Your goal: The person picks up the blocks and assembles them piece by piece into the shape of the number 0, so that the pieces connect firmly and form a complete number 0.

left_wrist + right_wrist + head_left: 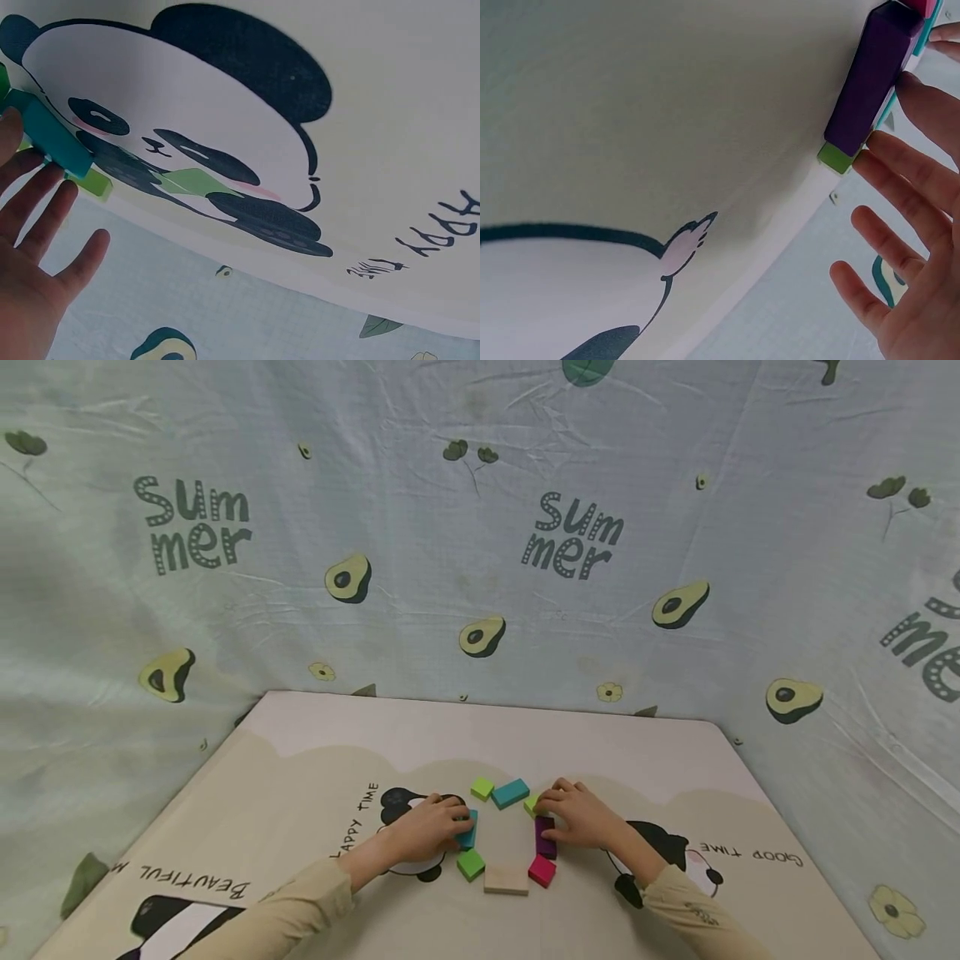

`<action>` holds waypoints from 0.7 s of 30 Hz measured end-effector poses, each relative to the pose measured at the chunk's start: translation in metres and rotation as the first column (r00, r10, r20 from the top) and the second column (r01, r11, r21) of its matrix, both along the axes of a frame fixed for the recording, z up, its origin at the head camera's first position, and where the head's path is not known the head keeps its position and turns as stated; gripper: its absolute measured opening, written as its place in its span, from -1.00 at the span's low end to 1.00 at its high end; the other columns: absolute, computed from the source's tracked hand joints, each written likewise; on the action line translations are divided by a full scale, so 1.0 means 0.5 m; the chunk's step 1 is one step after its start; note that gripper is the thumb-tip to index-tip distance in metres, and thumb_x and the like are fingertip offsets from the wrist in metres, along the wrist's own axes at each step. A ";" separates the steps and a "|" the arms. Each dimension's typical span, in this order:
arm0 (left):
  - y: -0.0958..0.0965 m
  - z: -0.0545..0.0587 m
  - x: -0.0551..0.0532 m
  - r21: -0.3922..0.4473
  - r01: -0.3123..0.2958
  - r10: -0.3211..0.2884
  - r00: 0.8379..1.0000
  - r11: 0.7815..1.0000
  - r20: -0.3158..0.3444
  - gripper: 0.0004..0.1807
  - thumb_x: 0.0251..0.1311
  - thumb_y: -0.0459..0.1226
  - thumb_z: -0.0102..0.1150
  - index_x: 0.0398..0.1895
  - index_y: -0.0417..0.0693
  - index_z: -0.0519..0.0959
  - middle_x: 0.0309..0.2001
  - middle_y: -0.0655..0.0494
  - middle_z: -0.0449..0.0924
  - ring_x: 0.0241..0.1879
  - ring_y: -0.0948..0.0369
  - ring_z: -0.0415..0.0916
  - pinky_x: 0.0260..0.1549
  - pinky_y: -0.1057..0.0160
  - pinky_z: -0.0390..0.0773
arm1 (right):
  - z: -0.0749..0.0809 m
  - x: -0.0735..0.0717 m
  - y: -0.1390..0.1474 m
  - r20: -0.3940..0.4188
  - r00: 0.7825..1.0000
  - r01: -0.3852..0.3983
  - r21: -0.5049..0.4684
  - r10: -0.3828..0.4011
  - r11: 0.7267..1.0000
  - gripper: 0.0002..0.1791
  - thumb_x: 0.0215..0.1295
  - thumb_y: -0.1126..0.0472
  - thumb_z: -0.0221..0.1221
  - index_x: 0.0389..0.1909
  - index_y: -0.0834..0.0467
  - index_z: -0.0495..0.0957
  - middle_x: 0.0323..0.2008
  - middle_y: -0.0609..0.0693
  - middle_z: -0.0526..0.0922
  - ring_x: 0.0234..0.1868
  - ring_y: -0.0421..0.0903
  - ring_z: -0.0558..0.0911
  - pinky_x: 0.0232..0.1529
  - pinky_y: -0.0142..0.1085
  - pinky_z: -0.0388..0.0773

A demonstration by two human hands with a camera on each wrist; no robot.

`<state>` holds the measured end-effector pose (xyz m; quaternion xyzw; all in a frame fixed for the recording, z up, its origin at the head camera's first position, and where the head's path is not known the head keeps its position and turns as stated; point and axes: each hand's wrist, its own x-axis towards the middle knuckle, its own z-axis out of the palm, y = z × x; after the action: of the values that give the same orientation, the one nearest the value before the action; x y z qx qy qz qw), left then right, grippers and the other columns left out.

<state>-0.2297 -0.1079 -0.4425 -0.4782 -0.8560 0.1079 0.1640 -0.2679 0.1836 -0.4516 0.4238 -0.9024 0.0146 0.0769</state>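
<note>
Several coloured blocks form a rough ring on the table. On its left side my left hand (431, 827) rests against a teal block (469, 832), its thumb and fingertips along one face in the left wrist view. Opposite, my right hand (581, 814) touches a purple block (546, 843). Its thumb lies against the side, with two fingertips near the end beside a lime green block (835, 157); the other fingers are spread. A green block (471, 865) sits below the teal one, and a pinkish-red block (542, 871) below the purple one.
A plain wooden block (506, 881) lies at the near side of the ring. At the far side are a lime green block (482, 788) and another teal block (511, 793). The tabletop (315, 777) carries printed pandas and words; a patterned cloth (405, 510) hangs behind.
</note>
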 end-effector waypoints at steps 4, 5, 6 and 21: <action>0.000 -0.001 0.002 0.020 0.011 -0.011 1.000 1.000 0.017 -0.65 0.01 -0.02 0.17 -0.12 0.10 0.53 -0.09 0.19 0.54 -0.09 0.24 0.44 -0.24 0.24 0.44 | -0.001 0.005 0.002 0.020 1.000 0.005 -0.014 -0.004 1.000 -0.63 0.06 -0.05 0.20 -0.11 -0.01 0.54 -0.13 -0.11 0.58 -0.09 -0.13 0.39 -0.14 -0.17 0.36; 0.000 -0.002 0.002 0.024 0.006 -0.007 0.999 1.000 0.032 -0.64 0.01 -0.02 0.16 -0.10 0.10 0.53 -0.08 0.19 0.54 -0.08 0.23 0.44 -0.22 0.22 0.44 | -0.001 0.006 0.002 0.026 1.000 0.008 -0.015 -0.008 1.000 -0.63 0.06 -0.05 0.20 -0.11 0.00 0.53 -0.13 -0.10 0.58 -0.09 -0.13 0.39 -0.14 -0.17 0.36; 0.000 -0.002 0.002 0.027 -0.001 -0.001 0.999 1.000 0.048 -0.64 0.02 -0.03 0.16 -0.09 0.09 0.52 -0.07 0.18 0.54 -0.06 0.23 0.43 -0.21 0.21 0.44 | -0.001 0.007 0.002 0.032 0.999 0.011 -0.017 -0.011 1.000 -0.63 0.06 -0.05 0.20 -0.11 0.00 0.53 -0.12 -0.10 0.58 -0.09 -0.13 0.39 -0.14 -0.17 0.36; -0.003 -0.001 -0.010 0.106 -0.032 0.013 0.985 0.994 0.175 -0.69 0.13 -0.03 0.07 -0.11 0.07 0.53 -0.10 0.18 0.50 -0.07 0.23 0.38 -0.17 0.23 0.39 | 0.005 0.003 -0.001 0.048 0.999 0.003 0.005 -0.003 1.000 -0.63 0.08 -0.01 0.19 -0.08 0.04 0.53 -0.09 -0.07 0.55 -0.07 -0.10 0.39 -0.16 -0.15 0.37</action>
<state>-0.2345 -0.1092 -0.4428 -0.4666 -0.8769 0.0209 0.1132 -0.2663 0.1829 -0.4491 0.4220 -0.9047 0.0227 0.0542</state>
